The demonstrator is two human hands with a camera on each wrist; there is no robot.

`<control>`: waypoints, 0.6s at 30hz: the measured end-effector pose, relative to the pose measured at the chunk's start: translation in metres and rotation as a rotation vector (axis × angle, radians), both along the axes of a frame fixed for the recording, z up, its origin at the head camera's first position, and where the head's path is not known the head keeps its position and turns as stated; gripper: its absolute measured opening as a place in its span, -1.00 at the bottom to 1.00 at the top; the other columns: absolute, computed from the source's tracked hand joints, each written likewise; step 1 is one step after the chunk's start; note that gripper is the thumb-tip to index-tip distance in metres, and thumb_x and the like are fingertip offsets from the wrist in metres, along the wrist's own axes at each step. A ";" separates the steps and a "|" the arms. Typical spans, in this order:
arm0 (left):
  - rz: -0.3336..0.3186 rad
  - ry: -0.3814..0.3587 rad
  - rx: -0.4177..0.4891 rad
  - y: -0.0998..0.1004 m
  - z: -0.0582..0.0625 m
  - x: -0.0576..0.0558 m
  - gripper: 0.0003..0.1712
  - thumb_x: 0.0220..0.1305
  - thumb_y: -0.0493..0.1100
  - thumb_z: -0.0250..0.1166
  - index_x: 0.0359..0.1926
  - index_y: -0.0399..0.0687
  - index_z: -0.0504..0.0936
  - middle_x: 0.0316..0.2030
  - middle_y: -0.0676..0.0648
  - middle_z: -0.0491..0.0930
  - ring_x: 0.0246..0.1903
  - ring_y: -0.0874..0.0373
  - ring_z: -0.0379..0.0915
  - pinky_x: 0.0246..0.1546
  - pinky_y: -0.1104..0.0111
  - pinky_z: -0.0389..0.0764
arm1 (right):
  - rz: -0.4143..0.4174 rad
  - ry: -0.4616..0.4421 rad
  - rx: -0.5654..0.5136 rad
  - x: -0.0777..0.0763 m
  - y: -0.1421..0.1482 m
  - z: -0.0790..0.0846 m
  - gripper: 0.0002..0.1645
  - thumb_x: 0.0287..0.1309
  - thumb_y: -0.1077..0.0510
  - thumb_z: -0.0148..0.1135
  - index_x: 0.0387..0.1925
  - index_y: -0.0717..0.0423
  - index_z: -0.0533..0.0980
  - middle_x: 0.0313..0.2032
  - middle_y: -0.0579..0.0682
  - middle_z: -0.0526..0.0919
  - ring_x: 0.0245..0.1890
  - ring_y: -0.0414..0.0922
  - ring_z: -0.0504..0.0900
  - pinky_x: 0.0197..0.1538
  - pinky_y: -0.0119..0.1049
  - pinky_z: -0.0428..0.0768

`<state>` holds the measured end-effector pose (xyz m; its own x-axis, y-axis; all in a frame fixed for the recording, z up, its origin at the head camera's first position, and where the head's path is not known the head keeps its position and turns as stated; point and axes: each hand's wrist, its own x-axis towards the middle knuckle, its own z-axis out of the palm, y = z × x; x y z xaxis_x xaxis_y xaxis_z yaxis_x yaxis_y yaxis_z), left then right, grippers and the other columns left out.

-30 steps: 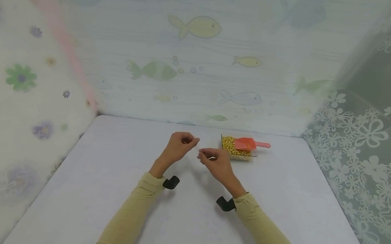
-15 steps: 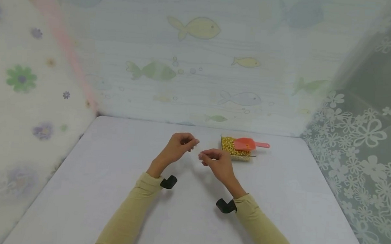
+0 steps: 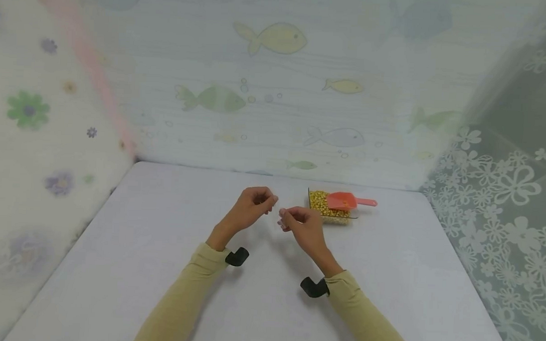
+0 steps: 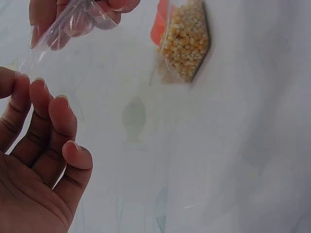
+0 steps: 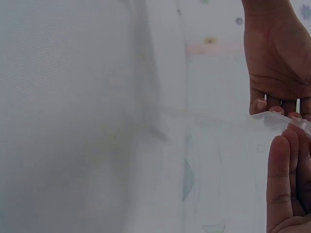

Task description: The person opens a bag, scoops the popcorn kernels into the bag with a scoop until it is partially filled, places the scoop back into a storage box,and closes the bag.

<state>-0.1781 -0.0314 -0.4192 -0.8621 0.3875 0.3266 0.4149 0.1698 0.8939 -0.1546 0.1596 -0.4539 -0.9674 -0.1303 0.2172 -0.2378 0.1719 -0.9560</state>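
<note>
Our L hand (image 3: 252,205) & R hand (image 3: 303,224) each pinch the clear plastic (image 5: 272,119), its edge running hand to hand, long axis unclear; it's left of the corn tub (image 3: 336,220), R hand nearer.

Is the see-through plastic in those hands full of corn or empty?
Empty, it seems: only fingers show through the clear plastic; the corn I see is in the box.

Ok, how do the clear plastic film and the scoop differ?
The film is see-through; the scoop is pinkish red. The film looks limp and creased, the scoop firm, with a handle. The left hand and right hand pinch the film, while the scoop lies on the kernels.
</note>
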 end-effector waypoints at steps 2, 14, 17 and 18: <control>0.006 -0.002 -0.011 0.001 -0.010 -0.005 -0.81 0.44 -0.35 0.19 -0.37 -0.28 0.62 -0.49 -0.15 0.54 -0.49 -0.03 0.49 -0.40 0.41 0.52 | 0.000 0.004 0.020 0.001 -0.001 0.001 -0.78 0.33 0.23 0.30 -0.24 0.37 0.70 -0.40 0.17 0.76 -0.46 -0.17 0.69 -0.30 -0.34 0.71; -0.002 0.001 -0.037 -0.002 -0.025 -0.013 -0.80 0.39 -0.24 0.28 -0.40 -0.22 0.68 -0.50 -0.14 0.58 -0.48 0.04 0.45 -0.41 0.36 0.49 | 0.017 0.034 0.091 -0.005 -0.005 0.004 -0.84 0.28 0.24 0.36 -0.21 0.30 0.72 -0.35 0.19 0.78 -0.45 -0.17 0.68 -0.31 -0.40 0.66; 0.014 0.004 -0.068 -0.004 -0.025 -0.011 -0.79 0.35 -0.26 0.32 -0.46 -0.22 0.67 -0.53 -0.07 0.56 -0.45 0.12 0.41 -0.37 0.34 0.47 | 0.003 0.061 0.093 -0.005 -0.003 0.002 -0.86 0.27 0.25 0.36 -0.25 0.29 0.72 -0.38 0.17 0.77 -0.47 -0.18 0.66 -0.33 -0.41 0.65; 0.019 0.009 -0.080 -0.005 -0.025 -0.010 -0.78 0.33 -0.26 0.32 -0.48 -0.21 0.66 -0.54 -0.01 0.54 -0.45 0.11 0.40 -0.36 0.33 0.46 | -0.006 0.059 0.094 -0.004 -0.002 0.002 -0.87 0.27 0.25 0.36 -0.26 0.28 0.72 -0.39 0.17 0.77 -0.47 -0.18 0.66 -0.34 -0.41 0.65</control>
<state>-0.1882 -0.0361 -0.4439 -0.8668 0.3960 0.3030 0.4188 0.2485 0.8734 -0.1591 0.1576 -0.4517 -0.9540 -0.1474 0.2609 -0.2920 0.2618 -0.9199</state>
